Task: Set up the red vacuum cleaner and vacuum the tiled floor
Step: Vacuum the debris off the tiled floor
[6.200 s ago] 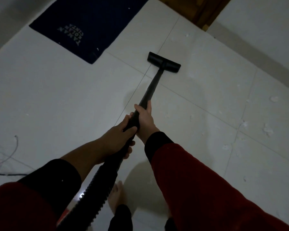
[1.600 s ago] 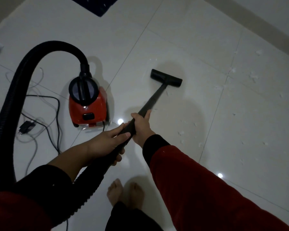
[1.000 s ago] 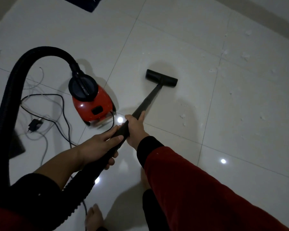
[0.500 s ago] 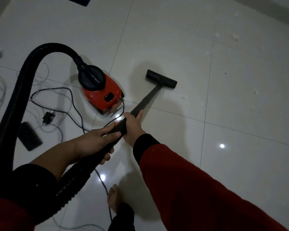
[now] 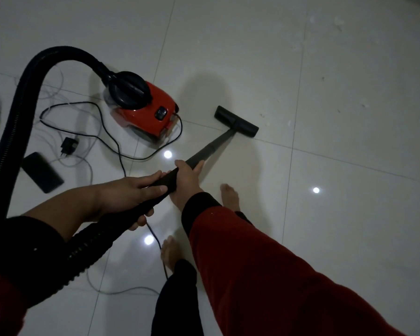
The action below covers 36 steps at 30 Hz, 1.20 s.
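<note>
The red vacuum cleaner (image 5: 146, 112) stands on the white tiled floor (image 5: 337, 146) left of centre, with its black ribbed hose (image 5: 17, 112) arching up and round to my arms. My left hand (image 5: 129, 195) grips the black wand (image 5: 211, 146) near the hose end. My right hand (image 5: 187, 183) holds the wand just ahead of it. The black floor nozzle (image 5: 237, 121) rests flat on a tile right of the vacuum body. Both of my bare feet show below the hands.
A black power cord (image 5: 102, 132) loops over the floor left of the vacuum and runs under my hands. A charger plug (image 5: 68, 146), a dark phone (image 5: 43, 172) and thin pale cables lie at the left. White scraps (image 5: 337, 20) dot the tiles at upper right.
The view has swung left and the vacuum body has rolled closer to the nozzle. My hands keep their grip on the wand while I step, and the nozzle has drawn nearer my feet.
</note>
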Tool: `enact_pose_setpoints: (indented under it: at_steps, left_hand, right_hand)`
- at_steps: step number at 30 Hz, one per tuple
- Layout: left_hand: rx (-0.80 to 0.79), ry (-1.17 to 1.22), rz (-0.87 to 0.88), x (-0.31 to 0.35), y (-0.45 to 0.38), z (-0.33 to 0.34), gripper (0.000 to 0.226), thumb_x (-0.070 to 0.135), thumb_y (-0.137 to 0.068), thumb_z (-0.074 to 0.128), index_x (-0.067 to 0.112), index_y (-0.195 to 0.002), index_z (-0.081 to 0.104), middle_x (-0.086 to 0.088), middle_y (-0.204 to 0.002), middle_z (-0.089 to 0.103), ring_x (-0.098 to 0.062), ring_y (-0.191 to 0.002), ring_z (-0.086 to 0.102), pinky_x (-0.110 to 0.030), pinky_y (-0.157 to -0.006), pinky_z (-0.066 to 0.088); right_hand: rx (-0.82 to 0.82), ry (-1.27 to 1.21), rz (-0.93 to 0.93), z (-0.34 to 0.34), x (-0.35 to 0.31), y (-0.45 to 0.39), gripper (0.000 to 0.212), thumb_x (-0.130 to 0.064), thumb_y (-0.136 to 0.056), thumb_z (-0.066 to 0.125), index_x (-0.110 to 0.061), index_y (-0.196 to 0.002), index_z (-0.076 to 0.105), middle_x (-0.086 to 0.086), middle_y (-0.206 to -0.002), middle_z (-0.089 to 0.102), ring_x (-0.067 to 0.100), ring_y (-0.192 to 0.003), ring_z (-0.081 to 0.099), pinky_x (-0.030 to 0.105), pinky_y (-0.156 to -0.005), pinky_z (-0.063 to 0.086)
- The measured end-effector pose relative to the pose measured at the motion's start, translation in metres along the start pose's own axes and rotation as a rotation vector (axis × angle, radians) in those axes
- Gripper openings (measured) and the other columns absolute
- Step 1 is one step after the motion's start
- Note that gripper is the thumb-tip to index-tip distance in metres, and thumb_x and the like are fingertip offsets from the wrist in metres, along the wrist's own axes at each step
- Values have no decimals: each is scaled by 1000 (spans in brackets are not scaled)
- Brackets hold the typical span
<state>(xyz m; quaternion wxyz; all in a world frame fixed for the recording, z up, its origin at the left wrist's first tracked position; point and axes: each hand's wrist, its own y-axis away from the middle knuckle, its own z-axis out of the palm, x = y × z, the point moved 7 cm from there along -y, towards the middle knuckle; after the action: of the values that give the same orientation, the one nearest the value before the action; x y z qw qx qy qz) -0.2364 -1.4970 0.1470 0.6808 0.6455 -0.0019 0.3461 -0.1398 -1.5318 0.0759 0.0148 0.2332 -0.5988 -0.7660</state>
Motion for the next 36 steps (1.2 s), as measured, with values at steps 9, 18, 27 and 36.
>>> enact_pose_setpoints:
  at_steps: [9, 18, 27, 36]
  left_hand:
    - [-84, -82, -39, 3, -14, 39, 64, 36, -93, 52, 44, -147, 19, -12, -75, 51, -12, -44, 54, -25, -45, 47]
    - [-1, 73, 51, 21, -80, 85, 63, 36, -95, 48, 46, -147, 12, -13, -83, 56, -17, -56, 57, -28, -53, 50]
    - [66, 275, 105, 101, -145, 90, 61, 34, -96, 48, 48, -146, 17, -12, -81, 51, -15, -49, 52, -28, -50, 47]
    - [25, 481, 159, 221, -203, 89, 47, 31, -100, 39, 54, -139, 25, -10, -80, 42, -9, -44, 48, -21, -44, 45]
  right_hand:
    - [66, -108, -13, -54, -1, 0, 85, -13, -95, 51, -61, -142, -1, 10, -110, 49, 17, -56, 54, 31, -57, 51]
    - [38, 140, -4, -92, -64, -50, 81, -14, -97, 49, -55, -146, -1, 11, -92, 50, 17, -64, 50, 31, -57, 51]
    - [-33, 255, -1, -77, -166, -104, 82, -11, -97, 48, -54, -147, -1, 8, -80, 47, 16, -62, 47, 30, -60, 50]
    - [-103, 383, 5, -45, -286, -162, 81, -12, -96, 47, -54, -146, 0, 7, -75, 48, 16, -60, 46, 30, -57, 49]
